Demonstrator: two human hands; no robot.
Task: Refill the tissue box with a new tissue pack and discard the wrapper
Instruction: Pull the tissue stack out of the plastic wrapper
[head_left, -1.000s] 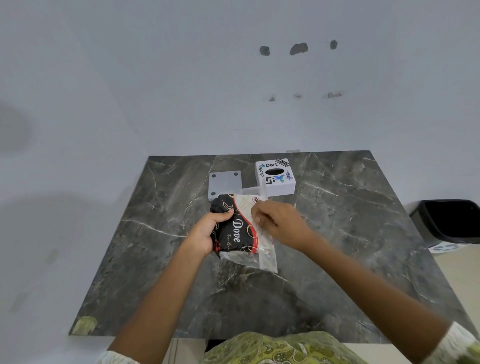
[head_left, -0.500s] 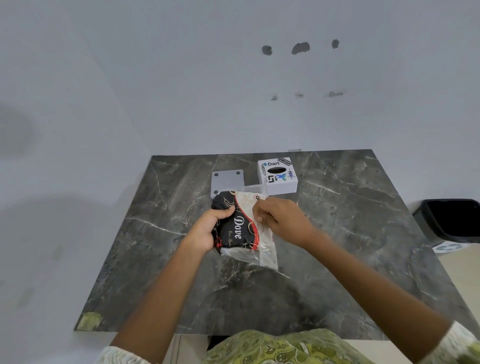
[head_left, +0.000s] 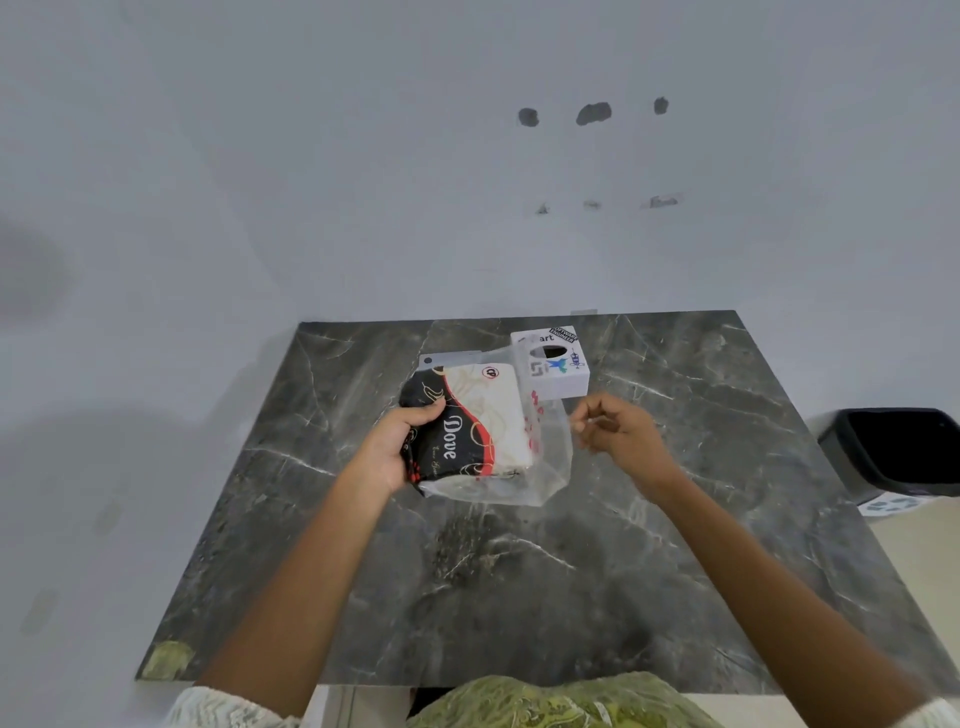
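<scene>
A black, red and white "Dove" tissue pack (head_left: 470, 423) is held above the dark marble table (head_left: 675, 519). My left hand (head_left: 397, 447) grips its left side. My right hand (head_left: 621, 434) pinches the edge of the clear plastic wrapper (head_left: 550, 452), which is pulled open and stretched to the right of the pack. The white tissue box (head_left: 553, 366), covered in stickers and with an oval slot on top, stands at the back of the table just behind the pack. A flat grey plate (head_left: 449, 359) lies to the box's left, partly hidden by the pack.
A black waste bin (head_left: 898, 452) stands on the floor to the right of the table. A white wall rises behind and to the left of the table. A greenish patch (head_left: 166, 660) marks the table's near left corner.
My right hand has moved right, away from the pack, drawing the clear wrapper open. The pack has lifted slightly and now covers more of the grey plate.
</scene>
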